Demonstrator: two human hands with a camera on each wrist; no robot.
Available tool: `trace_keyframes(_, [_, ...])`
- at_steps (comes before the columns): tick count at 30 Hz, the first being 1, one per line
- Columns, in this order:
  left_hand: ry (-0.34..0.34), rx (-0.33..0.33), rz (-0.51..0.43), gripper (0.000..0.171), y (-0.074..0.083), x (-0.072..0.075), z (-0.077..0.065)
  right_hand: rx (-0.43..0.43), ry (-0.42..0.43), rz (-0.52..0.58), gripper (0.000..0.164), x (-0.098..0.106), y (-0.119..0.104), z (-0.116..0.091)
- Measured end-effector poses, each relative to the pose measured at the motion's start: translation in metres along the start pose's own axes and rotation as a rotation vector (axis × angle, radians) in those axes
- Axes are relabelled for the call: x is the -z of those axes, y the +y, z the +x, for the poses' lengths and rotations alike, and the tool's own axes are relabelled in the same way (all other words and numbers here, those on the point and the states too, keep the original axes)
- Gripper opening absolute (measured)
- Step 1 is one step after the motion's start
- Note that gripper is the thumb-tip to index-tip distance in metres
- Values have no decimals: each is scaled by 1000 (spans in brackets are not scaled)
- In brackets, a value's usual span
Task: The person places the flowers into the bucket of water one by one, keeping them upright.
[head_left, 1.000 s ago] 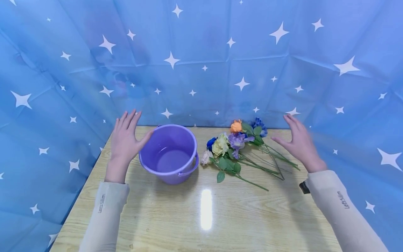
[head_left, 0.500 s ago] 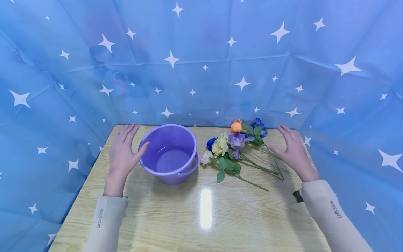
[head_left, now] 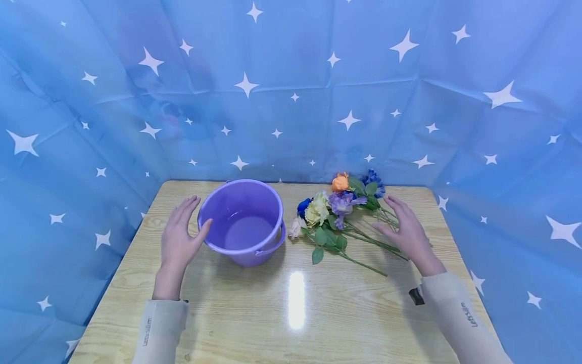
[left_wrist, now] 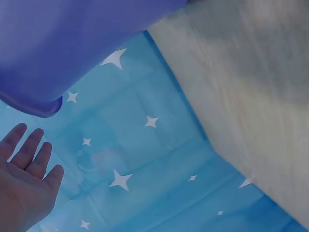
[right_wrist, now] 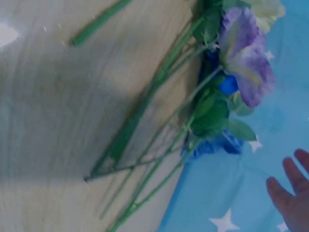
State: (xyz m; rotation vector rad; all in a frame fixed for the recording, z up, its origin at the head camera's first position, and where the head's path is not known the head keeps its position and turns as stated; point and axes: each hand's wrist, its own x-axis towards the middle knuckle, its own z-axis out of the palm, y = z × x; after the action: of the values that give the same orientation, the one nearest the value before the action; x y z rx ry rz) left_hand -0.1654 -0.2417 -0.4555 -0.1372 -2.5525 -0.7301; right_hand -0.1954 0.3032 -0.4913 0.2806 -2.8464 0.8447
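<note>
A purple bucket [head_left: 247, 230] with its handle folded down stands upright on the wooden table. My left hand [head_left: 179, 237] is at its left side, fingers extended and thumb tip overlapping the rim in the head view. In the left wrist view the left hand [left_wrist: 29, 179] shows a gap from the bucket [left_wrist: 72, 43]. Right of the bucket lie several artificial flowers: a pale yellow one [head_left: 317, 210], a purple one [head_left: 343, 203], an orange one [head_left: 340, 182] and blue ones. My right hand [head_left: 406, 230], holding nothing, hovers over the stem ends with its fingers relaxed.
The light wooden table [head_left: 254, 313] carries a bright light reflection in front of the flowers. A blue cloth [head_left: 291, 60] with white stars hangs behind and at both sides. Flower stems [right_wrist: 145, 111] point toward the front right.
Both hands have come down and back toward me, and the right hand has also shifted left over the stems. Bucket and flowers stay where they were.
</note>
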Motion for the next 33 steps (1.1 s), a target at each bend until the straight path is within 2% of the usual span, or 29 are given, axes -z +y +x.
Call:
trace_keyframes(8, [2, 73, -83, 60, -6, -8, -17, -4, -46, 44, 81, -24, -6, -10])
trace_keyframes(19, [59, 56, -201, 59, -14, -20, -29, -10, -77, 67, 79, -53, -6, -29])
trace_keyframes(27, [153, 36, -301, 58, -16, -29, -30, 18, -68, 72, 77, -69, -6, -41])
trace_keyframes(33, [179, 36, -329, 58, -16, -34, -32, 11, -83, 92, 73, -78, -7, -48])
